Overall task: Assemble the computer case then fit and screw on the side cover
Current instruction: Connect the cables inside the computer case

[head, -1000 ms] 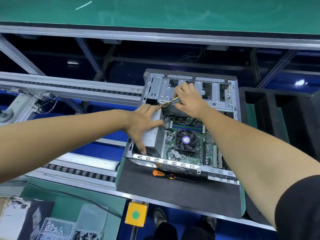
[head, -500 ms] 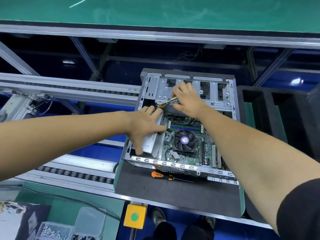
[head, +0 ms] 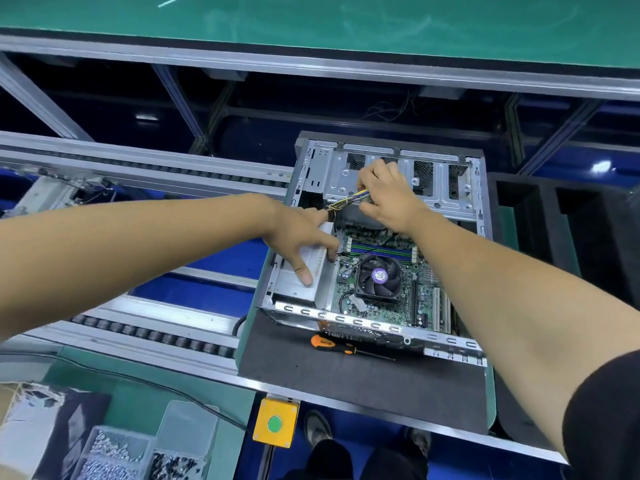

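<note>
Computer case open on conveyor pallet. Left hand flat, fingers apart, on power supply; right hand pinched wire bundle. Cabling step; connector seating presumably next.

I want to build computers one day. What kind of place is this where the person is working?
Probably a factory assembly line. An open computer case sits on a pad beside a roller conveyor, with bins of screws and a yellow button box at the bench.
</note>
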